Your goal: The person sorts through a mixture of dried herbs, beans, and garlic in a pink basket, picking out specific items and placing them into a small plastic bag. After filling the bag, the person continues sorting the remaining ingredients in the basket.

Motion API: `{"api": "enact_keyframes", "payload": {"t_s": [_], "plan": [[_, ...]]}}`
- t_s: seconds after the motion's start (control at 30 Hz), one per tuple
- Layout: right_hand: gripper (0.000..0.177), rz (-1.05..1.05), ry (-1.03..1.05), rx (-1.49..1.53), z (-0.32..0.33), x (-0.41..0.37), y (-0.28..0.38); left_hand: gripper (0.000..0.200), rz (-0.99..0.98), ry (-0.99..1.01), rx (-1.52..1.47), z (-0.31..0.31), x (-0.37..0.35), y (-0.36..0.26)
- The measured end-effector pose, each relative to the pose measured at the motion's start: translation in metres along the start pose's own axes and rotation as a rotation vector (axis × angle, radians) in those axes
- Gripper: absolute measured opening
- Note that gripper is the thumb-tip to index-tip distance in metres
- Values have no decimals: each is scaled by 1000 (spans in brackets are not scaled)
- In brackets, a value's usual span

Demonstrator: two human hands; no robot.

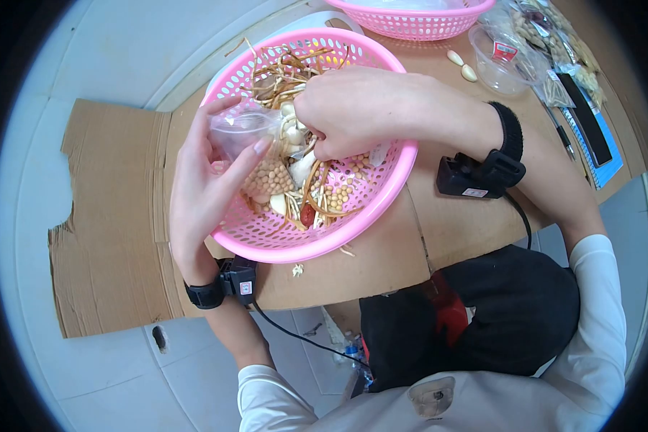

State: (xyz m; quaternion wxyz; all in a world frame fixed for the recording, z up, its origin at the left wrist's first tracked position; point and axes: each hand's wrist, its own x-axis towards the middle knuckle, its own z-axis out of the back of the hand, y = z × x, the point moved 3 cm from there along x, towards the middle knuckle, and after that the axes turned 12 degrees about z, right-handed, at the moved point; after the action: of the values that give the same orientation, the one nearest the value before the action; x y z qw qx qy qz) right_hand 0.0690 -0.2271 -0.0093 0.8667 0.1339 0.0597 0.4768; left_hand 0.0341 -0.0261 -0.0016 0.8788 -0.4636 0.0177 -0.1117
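Observation:
A pink perforated basket (295, 255) stands on the cardboard in front of me. Inside it, my left hand (203, 169) grips a clear plastic bag (243, 131) by its open top, with round beige beans (268, 178) in its lower part. My right hand (363, 108) is curled over the middle of the basket, beside the bag's mouth. Its fingertips are hidden, so what they pinch cannot be made out. White, bulb-like pieces (292, 133) lie by its knuckles. Around the bag are brown stringy roots (317, 189), loose beans (340, 196) and a red date (307, 215).
A second pink basket (417, 27) stands at the back. To the right are two pale cloves (468, 73), a clear plastic tub (502, 65), filled bags (554, 36), a pen (563, 137) and a blue notebook (605, 170). A cable (302, 330) runs from the left wrist device.

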Motion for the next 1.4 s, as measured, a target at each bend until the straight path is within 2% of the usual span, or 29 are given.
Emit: {"api": "enact_keyframes", "payload": {"t_s": [0.03, 0.27, 0.33, 0.57, 0.73, 0.83, 1.17, 1.27, 1.37, 1.4], "plan": [[27, 41, -44, 35, -1, -1, 0, 57, 2, 1, 0, 0, 0, 0], [28, 51, -16, 88, -9, 4, -4, 58, 4, 2, 13, 0, 0, 0], [28, 45, 105, 153, -12, 5, -1, 58, 3, -1, 14, 1, 0, 0], [31, 81, 262, 361, -8, 1, 8, 60, -1, -5, 27, 1, 1, 2], [18, 213, 431, 468, -9, 0, 8, 60, 0, -3, 26, 1, 1, 2], [10, 190, 466, 488, -12, 1, 6, 61, -11, -10, 27, 2, 1, 3], [12, 177, 454, 350, -2, -2, 12, 60, -13, -9, 22, 2, 1, 3], [12, 156, 515, 365, -9, 1, 7, 60, -19, -11, 31, 1, 1, 3], [13, 176, 487, 410, -9, 2, 6, 60, -20, -14, 22, 2, 1, 3], [13, 182, 364, 398, -8, 5, 4, 60, -15, -12, 21, 2, 2, 3]]}}
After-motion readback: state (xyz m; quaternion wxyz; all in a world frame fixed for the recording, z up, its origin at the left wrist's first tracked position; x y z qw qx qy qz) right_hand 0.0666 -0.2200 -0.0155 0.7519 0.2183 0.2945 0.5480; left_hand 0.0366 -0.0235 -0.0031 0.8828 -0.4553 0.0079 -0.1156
